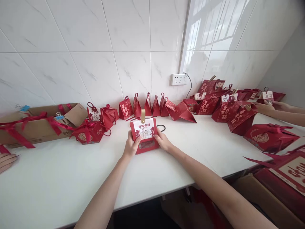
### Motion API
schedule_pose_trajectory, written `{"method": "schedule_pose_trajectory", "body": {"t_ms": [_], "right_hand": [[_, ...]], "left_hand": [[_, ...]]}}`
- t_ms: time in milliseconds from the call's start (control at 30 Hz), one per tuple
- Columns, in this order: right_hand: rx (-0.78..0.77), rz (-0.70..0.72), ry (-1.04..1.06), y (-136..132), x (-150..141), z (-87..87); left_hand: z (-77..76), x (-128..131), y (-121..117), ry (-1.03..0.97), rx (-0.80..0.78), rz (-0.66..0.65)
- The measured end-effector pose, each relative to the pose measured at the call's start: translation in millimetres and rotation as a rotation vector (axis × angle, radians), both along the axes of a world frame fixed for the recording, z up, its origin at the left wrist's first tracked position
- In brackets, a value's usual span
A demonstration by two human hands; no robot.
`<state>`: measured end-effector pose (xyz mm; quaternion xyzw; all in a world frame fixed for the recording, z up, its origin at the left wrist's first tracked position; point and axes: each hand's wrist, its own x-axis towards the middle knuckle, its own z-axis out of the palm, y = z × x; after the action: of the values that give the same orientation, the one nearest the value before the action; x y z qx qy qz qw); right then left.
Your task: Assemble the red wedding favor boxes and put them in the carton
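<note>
A red gift box (146,147) with a white printed front flap, a small window and a gold strap at its top is between my hands over the white table. My left hand (132,144) grips its left side, thumb on the front. On the opposite side, my right hand (163,140) grips it in the same way. The fingers behind the box are hidden. Just behind my right hand, a black loop (161,128) lies on the table.
Red gift boxes (125,108) stand along the tiled wall, with many more piled right (207,105). A cardboard box (30,130) with red ribbons sits left. Another person's hand (8,162) shows at the left edge; another person's arms (281,109) reach in from the right.
</note>
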<state>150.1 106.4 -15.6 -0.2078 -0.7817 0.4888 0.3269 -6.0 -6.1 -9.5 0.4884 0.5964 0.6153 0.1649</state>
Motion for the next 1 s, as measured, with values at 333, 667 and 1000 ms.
{"method": "schedule_pose_trajectory", "body": {"t_ms": [333, 667, 1000], "right_hand": [[-0.141, -0.036, -0.015, -44.0, 43.7, 24.5], [-0.248, -0.161, 0.031, -128.6, 151.2, 56.5], [-0.208, -0.377, 0.123, -143.3, 221.5, 40.4]], "left_hand": [[18.9, 38.6, -45.9, -0.175, -0.094, -0.094], [60.3, 136.1, -124.4, -0.579, -0.148, -0.332], [58.7, 214.7, -130.4, -0.309, -0.143, -0.45]]}}
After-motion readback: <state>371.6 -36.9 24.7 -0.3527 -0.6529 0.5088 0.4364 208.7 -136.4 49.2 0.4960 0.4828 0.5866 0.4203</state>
